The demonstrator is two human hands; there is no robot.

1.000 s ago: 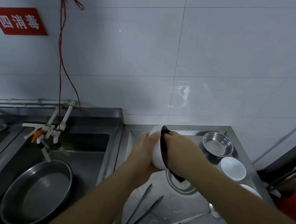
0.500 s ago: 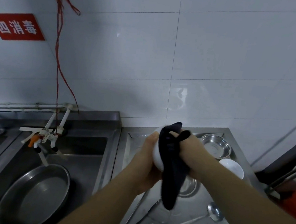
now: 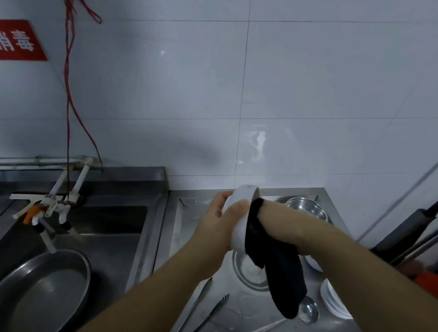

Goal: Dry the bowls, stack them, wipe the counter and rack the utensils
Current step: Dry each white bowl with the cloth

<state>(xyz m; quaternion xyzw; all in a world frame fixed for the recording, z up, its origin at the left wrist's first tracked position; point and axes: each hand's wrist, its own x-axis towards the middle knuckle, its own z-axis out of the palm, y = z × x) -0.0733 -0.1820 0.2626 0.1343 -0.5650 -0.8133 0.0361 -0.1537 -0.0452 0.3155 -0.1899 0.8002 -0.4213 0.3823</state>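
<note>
L hand (image 3: 222,212) grips the white bowl (image 3: 239,218) on its side, up over the counter (image 3: 254,329). R hand (image 3: 273,220) is inside the bowl w/ a black cloth (image 3: 280,277); fingers hidden, can't tell their grip. Cloth tail hangs down. Tongs (image 3: 198,316) & ladle (image 3: 306,312) lie on the counter below.

Dim, bluish, soft wide-angle blur

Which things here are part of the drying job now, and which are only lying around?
In use: white bowl, dark cloth, left hand, right hand.
Lying about: steel bowl, tongs, ladle, basin in the sink.
</note>
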